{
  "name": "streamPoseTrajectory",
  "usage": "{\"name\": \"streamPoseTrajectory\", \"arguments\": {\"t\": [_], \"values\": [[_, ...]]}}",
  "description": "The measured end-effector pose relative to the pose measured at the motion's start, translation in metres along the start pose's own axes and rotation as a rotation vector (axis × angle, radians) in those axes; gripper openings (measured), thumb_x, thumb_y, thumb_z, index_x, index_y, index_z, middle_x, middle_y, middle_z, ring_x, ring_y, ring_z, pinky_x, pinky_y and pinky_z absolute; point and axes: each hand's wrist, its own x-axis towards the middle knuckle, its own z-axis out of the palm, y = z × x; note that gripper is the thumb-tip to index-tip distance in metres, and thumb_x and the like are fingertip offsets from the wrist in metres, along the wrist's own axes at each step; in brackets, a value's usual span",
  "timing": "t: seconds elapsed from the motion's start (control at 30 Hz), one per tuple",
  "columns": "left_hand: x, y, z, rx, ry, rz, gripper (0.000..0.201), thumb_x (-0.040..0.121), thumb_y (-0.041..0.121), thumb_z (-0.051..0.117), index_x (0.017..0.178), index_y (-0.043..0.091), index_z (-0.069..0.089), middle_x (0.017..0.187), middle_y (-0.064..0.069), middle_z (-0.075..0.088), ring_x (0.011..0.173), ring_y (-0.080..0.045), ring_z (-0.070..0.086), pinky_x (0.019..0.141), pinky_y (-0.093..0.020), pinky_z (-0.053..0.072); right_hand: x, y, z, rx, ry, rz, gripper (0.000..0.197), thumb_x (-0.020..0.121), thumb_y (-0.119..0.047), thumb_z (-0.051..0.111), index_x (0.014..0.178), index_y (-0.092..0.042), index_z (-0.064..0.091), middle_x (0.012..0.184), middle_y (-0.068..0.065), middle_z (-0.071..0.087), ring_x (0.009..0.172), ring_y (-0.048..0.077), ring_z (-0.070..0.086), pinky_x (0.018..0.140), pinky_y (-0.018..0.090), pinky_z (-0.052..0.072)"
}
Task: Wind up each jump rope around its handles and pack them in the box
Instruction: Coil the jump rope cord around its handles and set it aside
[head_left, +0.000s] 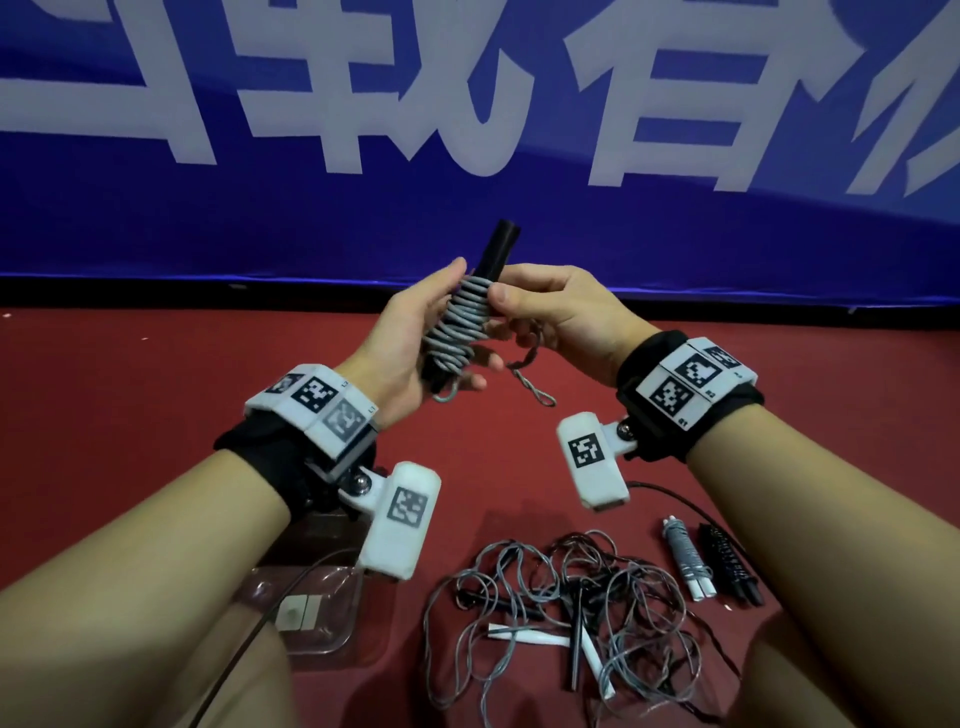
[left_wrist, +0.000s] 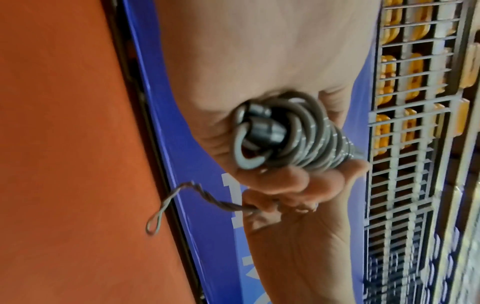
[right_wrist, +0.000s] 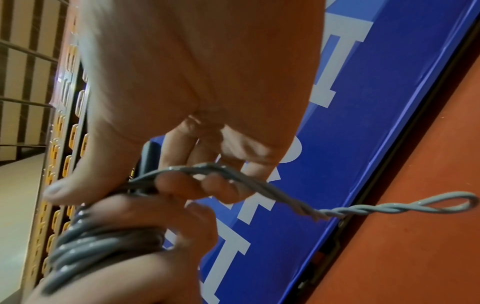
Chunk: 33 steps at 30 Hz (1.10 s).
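A jump rope with two black handles (head_left: 497, 250) and grey cord coiled round them (head_left: 460, 326) is held up above the red floor. My left hand (head_left: 410, 338) grips the lower part of the bundle (left_wrist: 285, 139). My right hand (head_left: 545, 306) pinches the top of the coil with its thumb and holds the twisted loose end of the cord (head_left: 535, 389), whose loop (right_wrist: 451, 202) hangs free. A clear plastic box (head_left: 322, 613) lies on the floor at lower left, partly hidden by my left forearm.
A tangle of unwound grey ropes with black and white handles (head_left: 566, 613) lies on the red floor (head_left: 156, 405) near me. Two wound ropes, one white-handled (head_left: 685, 558) and one black (head_left: 730, 564), lie to its right. A blue banner (head_left: 467, 208) stands behind.
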Motion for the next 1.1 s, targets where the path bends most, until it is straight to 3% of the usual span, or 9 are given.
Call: {"name": "streamPoseTrajectory", "arguments": {"t": [0.1,0.17,0.23,0.43,0.57,0.7,0.8,1.0,1.1], "values": [[0.006,-0.011,-0.004,0.325,0.264,0.328,0.025,0.100,0.042,0.061,0.106,0.018,0.058,0.085,0.001,0.072,0.071,-0.015,0.069,0.057,-0.030,0.051,0.001,-0.003,-0.002,-0.078,0.182,-0.031,0.028,0.068,-0.035,0.089,0.087,-0.019,0.076,0.080,0.002,0.070,0.058,0.009,0.049,0.058,0.028,0.036],[0.006,-0.016,-0.007,0.501,0.198,0.493,0.024,0.093,0.036,0.071,0.112,0.028,0.058,0.100,0.005,0.072,0.090,-0.007,0.070,0.077,-0.025,0.054,0.002,-0.004,0.000,-0.096,0.289,-0.052,0.038,0.066,-0.041,0.093,0.072,-0.018,0.063,0.074,0.006,0.064,0.055,0.012,0.049,0.053,0.029,0.037],[0.003,-0.017,-0.006,0.571,0.150,0.534,0.033,0.088,0.029,0.076,0.116,0.030,0.059,0.102,0.006,0.072,0.092,-0.006,0.069,0.083,-0.028,0.055,0.003,-0.007,0.005,-0.085,0.370,-0.065,0.046,0.066,-0.046,0.091,0.064,-0.020,0.052,0.070,0.009,0.057,0.054,0.016,0.046,0.050,0.030,0.035],[-0.004,0.001,-0.002,0.552,0.178,0.548,0.041,0.088,0.033,0.070,0.128,0.031,0.059,0.097,-0.007,0.074,0.084,-0.030,0.071,0.075,-0.041,0.057,0.002,-0.020,0.013,-0.150,0.431,-0.124,0.045,0.078,-0.040,0.086,0.063,-0.018,0.050,0.056,-0.001,0.051,0.053,0.016,0.042,0.049,0.028,0.036],[-0.005,0.016,0.003,0.353,0.204,0.483,0.029,0.086,0.027,0.064,0.115,0.029,0.064,0.093,-0.006,0.073,0.075,-0.023,0.069,0.062,-0.039,0.057,-0.003,-0.025,0.010,-0.167,0.342,-0.220,0.025,0.088,-0.027,0.079,0.081,-0.005,0.068,0.060,-0.004,0.058,0.056,0.014,0.046,0.056,0.028,0.040],[-0.006,0.035,0.009,0.293,0.223,0.515,0.031,0.084,0.024,0.061,0.114,0.026,0.063,0.091,-0.007,0.070,0.073,-0.024,0.067,0.049,-0.031,0.049,-0.002,-0.039,0.010,-0.188,0.315,-0.305,0.005,0.094,-0.015,0.072,0.094,-0.011,0.073,0.066,-0.014,0.066,0.061,0.001,0.056,0.062,0.021,0.046],[-0.003,0.058,0.021,0.191,0.249,0.562,0.032,0.090,0.022,0.059,0.122,0.019,0.062,0.094,-0.013,0.068,0.069,-0.025,0.064,0.042,-0.027,0.039,0.003,-0.063,0.015,-0.128,0.342,-0.370,0.015,0.097,-0.009,0.066,0.110,-0.012,0.073,0.082,-0.015,0.074,0.072,-0.006,0.063,0.071,0.015,0.048],[0.005,0.100,0.046,0.205,0.241,0.549,0.032,0.099,0.045,0.060,0.112,0.017,0.066,0.082,-0.010,0.069,0.058,-0.019,0.059,0.040,-0.020,0.027,0.011,-0.101,0.014,-0.070,0.457,-0.433,0.014,0.097,-0.017,0.068,0.107,-0.014,0.077,0.088,-0.008,0.075,0.074,0.001,0.058,0.069,0.018,0.046],[0.004,0.110,0.051,0.209,0.225,0.510,0.027,0.099,0.042,0.062,0.107,0.017,0.068,0.078,-0.009,0.069,0.056,-0.020,0.057,0.039,-0.020,0.027,0.008,-0.107,0.008,-0.065,0.468,-0.490,0.013,0.097,-0.012,0.066,0.106,-0.010,0.075,0.082,-0.014,0.074,0.069,-0.005,0.060,0.069,0.010,0.045]]}}
